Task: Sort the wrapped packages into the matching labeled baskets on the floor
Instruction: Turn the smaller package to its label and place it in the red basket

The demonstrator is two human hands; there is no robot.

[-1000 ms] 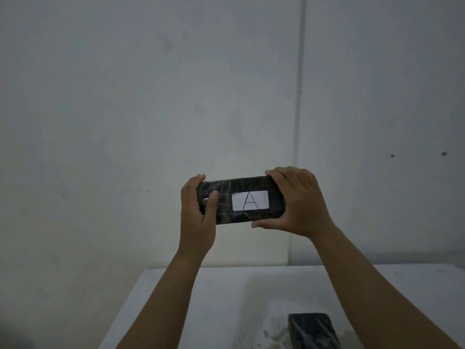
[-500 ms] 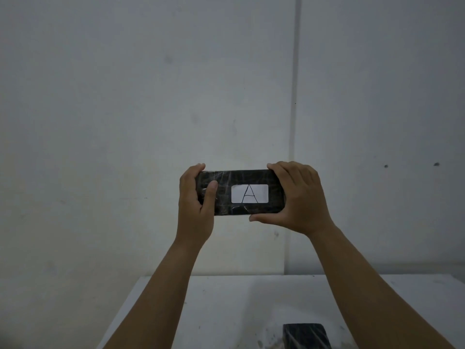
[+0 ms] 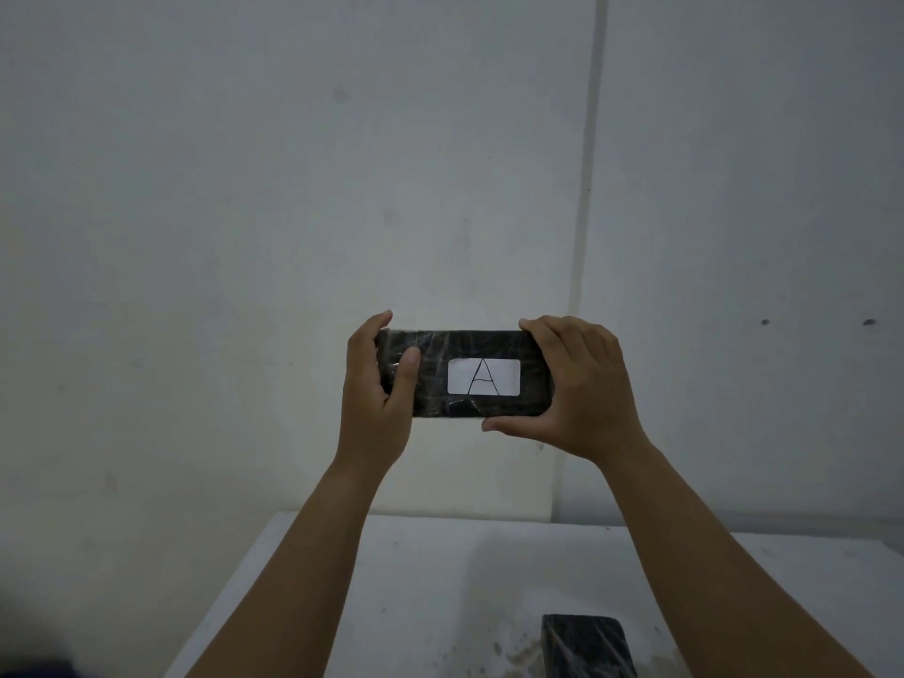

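Observation:
A black package wrapped in clear film [image 3: 440, 354] is held up at chest height in front of the wall. Its white label with the letter A [image 3: 483, 376] faces me. My left hand [image 3: 374, 398] grips the package's left end, thumb across the front. My right hand [image 3: 582, 389] grips the right end, fingers over the top and thumb under the bottom edge. A second black wrapped package [image 3: 584, 645] lies on the white table [image 3: 416, 589] below, its label not visible. No baskets are in view.
The table's left edge runs diagonally at the lower left, with floor beyond it. A plain grey wall with a vertical seam [image 3: 584, 237] stands right behind the table. Scuff marks stain the tabletop beside the lying package.
The package has levelled out from a slight tilt and stays in both hands. The view has tipped slightly upward, so the table and the second package sit lower in the frame.

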